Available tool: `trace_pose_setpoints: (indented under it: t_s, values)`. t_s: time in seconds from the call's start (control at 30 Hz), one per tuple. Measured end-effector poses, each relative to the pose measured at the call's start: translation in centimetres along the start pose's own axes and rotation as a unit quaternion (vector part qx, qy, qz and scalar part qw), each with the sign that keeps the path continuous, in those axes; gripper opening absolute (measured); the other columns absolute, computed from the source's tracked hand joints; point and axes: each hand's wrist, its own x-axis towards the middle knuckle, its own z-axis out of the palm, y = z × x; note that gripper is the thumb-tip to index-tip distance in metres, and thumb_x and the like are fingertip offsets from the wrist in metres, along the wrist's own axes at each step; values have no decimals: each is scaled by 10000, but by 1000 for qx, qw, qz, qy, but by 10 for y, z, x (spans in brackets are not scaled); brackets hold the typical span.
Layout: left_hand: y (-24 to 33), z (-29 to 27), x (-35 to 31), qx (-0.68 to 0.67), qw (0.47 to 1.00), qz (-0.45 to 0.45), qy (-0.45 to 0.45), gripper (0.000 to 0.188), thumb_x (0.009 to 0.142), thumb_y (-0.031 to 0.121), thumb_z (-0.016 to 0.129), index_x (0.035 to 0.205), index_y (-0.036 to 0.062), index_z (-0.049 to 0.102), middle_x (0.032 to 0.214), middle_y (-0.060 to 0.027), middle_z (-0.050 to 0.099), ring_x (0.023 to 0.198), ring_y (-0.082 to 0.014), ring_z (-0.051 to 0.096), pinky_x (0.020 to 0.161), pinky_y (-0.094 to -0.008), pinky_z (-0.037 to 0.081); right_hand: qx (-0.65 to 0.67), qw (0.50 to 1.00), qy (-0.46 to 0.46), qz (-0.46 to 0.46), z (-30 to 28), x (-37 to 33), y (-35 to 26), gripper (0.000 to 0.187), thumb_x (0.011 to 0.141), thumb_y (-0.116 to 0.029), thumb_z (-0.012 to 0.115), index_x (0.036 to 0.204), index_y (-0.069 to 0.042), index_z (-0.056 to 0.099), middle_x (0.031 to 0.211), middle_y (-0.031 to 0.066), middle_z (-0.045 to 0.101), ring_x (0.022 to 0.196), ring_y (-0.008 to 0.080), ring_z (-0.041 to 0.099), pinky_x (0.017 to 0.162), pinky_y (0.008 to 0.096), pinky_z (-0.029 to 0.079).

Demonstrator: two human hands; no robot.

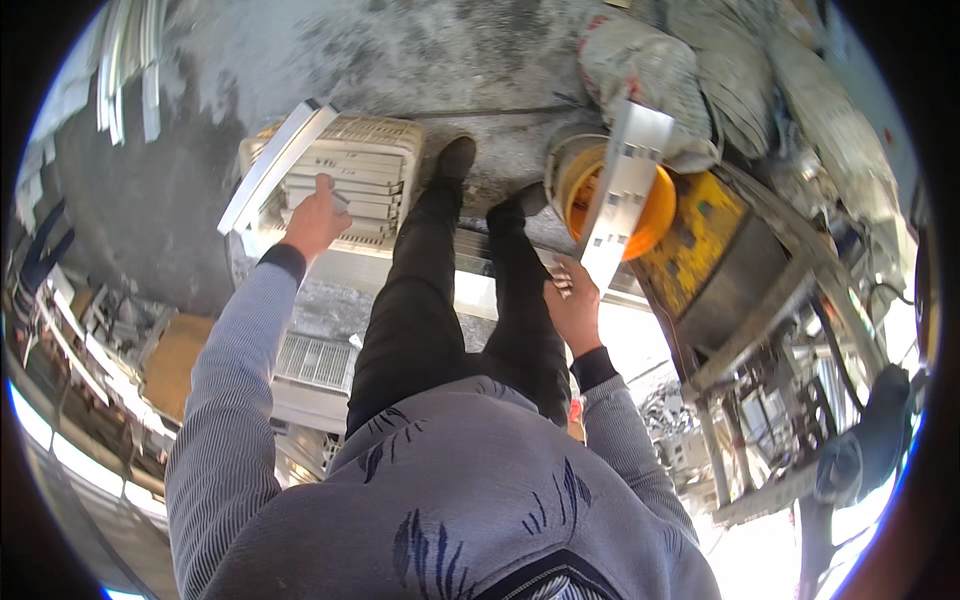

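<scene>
One right hand [574,306] clamped on a slotted silver bar [626,180], over an orange bucket [655,215], left hand [316,222] well apart, by a pale crate [410,160], its grip unclear.

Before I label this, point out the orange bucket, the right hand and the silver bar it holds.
Orange bucket [656,213], head view: its right side.
Right hand [575,308], head view: its middle.
Silver bar [624,186], head view: its middle.
</scene>
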Motion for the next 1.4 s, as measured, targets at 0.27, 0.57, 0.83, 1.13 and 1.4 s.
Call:
trace_pose_setpoints:
  t_s: [0.27,0.57,0.83,1.13,1.4]
  values:
    - [3,12,-100,-391,898,-174,-97,512,884,240,683,1296,-31,545,1125,-110,645,1043,-192,597,914,-341,498,313,928,-157,-130,-95,-55,-243,450,907,9,653,1351,15,578,1138,91,678,1021,147,647,936,298,534]
    - [-17,18,-131,-169,950,-144,-221,634,846,325,762,1273,-69,511,1006,-152,680,925,-235,648,838,-377,529,449,721,-329,-413,-174,-154,-343,406,864,-1,599,1269,19,606,1093,151,690,1016,222,685,866,330,571]
    - [-46,27,-191,65,969,-215,-103,694,879,438,717,1229,-124,508,1108,-392,663,1077,-539,647,922,-540,518,413,831,-186,-324,-203,-150,-224,425,837,-41,620,1256,36,609,1078,132,700,1042,201,668,918,325,532]
    - [-16,15,-296,136,973,-141,-121,414,956,180,662,1255,2,438,1043,-348,675,1008,-553,630,810,-607,512,16,981,156,113,-127,104,195,436,888,-169,676,1297,-19,661,1156,162,732,1092,263,699,951,363,532]
    - [-6,16,-360,89,930,-286,-213,409,960,202,648,1260,10,447,1043,-342,678,1008,-544,636,812,-605,515,176,977,41,117,-76,198,277,706,810,-86,679,1476,42,483,1360,242,639,1214,333,640,1056,361,484]
